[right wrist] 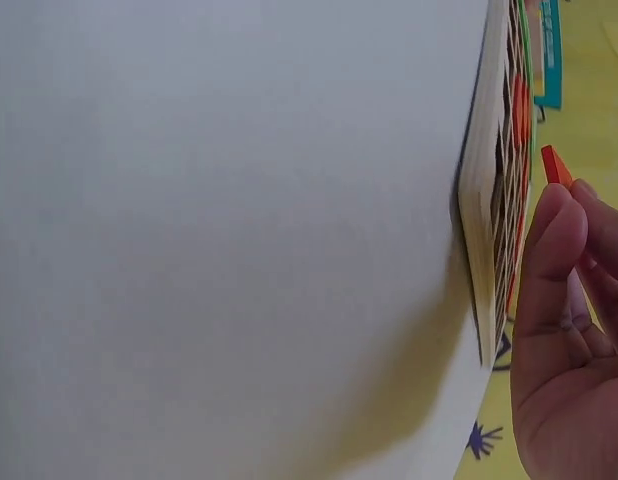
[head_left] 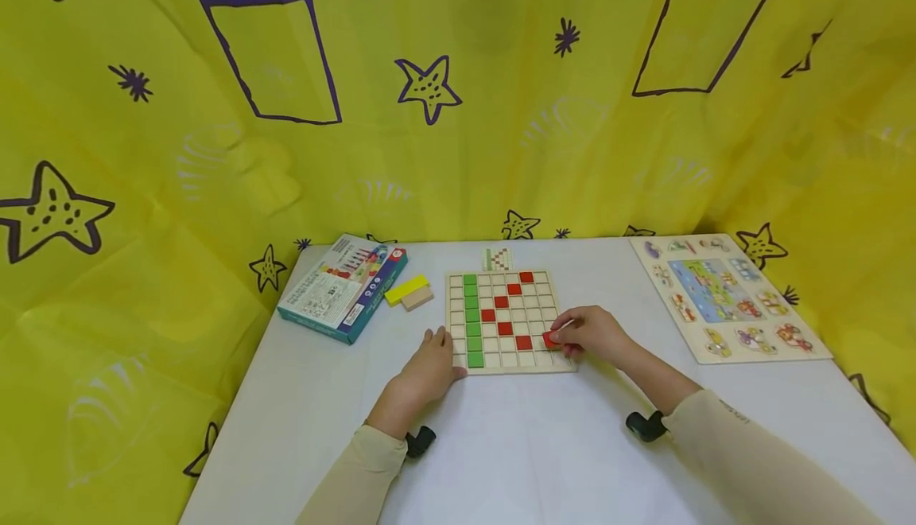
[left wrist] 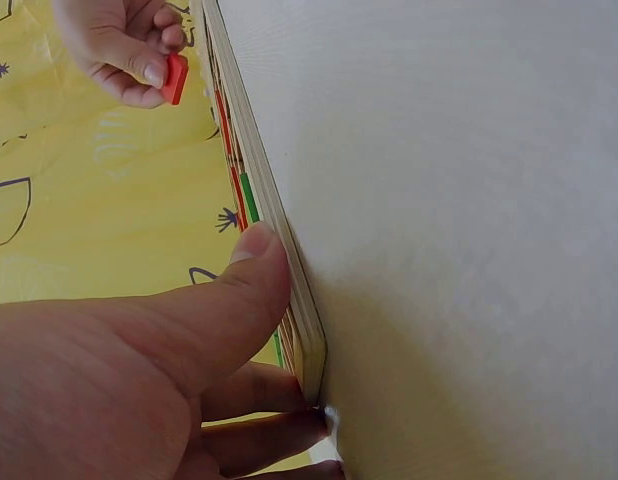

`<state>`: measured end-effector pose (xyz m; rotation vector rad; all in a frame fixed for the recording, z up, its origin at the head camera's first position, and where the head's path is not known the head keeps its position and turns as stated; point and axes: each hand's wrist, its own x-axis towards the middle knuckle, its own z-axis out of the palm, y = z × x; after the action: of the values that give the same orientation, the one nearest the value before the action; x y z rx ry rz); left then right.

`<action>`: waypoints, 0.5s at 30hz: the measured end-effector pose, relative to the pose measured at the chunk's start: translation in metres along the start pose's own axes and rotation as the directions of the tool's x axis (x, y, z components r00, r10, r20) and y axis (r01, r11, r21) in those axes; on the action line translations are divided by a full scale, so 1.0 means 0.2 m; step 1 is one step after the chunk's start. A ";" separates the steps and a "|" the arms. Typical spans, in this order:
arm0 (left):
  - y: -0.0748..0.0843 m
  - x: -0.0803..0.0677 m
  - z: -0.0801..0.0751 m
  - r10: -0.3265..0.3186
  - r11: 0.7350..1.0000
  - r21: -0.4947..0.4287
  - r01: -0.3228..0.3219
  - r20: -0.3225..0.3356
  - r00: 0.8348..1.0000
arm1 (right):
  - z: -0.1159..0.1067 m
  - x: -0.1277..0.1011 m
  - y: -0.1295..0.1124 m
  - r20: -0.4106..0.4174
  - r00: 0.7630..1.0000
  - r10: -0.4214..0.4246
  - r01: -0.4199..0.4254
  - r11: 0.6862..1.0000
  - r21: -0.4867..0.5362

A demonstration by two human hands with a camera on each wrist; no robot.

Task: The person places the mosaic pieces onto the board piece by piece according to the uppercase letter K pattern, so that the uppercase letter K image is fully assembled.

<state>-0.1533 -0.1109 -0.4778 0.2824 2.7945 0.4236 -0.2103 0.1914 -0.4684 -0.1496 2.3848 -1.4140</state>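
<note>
A wooden grid board (head_left: 518,367) lies on the table, with a column of green square tiles (head_left: 473,329) near its left side and several red tiles (head_left: 501,302) in slanting lines that meet at a point on the left. My left hand (head_left: 428,370) holds the board's near left corner, thumb against the front edge and fingers along the left side. Between thumb and fingertips, my right hand (head_left: 594,334) pinches a red square tile (right wrist: 556,168) over the board's near right part. That tile is tilted and stands clear of the grid in both wrist views.
Behind the board lies a small pattern card (head_left: 497,259). To the left are a yellow block (head_left: 406,289), a plain wooden block (head_left: 417,297) and a teal game box (head_left: 343,286). A wooden picture puzzle (head_left: 665,274) lies at the right. Yellow curtains (head_left: 487,159) surround the white table (head_left: 501,445).
</note>
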 end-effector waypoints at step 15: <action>-0.01 -0.01 -0.02 0.004 1.000 0.010 -0.004 -0.022 1.000 | 0.13 -0.03 0.00 0.007 0.999 -0.032 0.033 0.987 -0.155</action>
<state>-0.1530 -0.1134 -0.4741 0.2877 2.8190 0.4167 -0.1947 0.1711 -0.4777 -0.2327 2.4984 -1.2401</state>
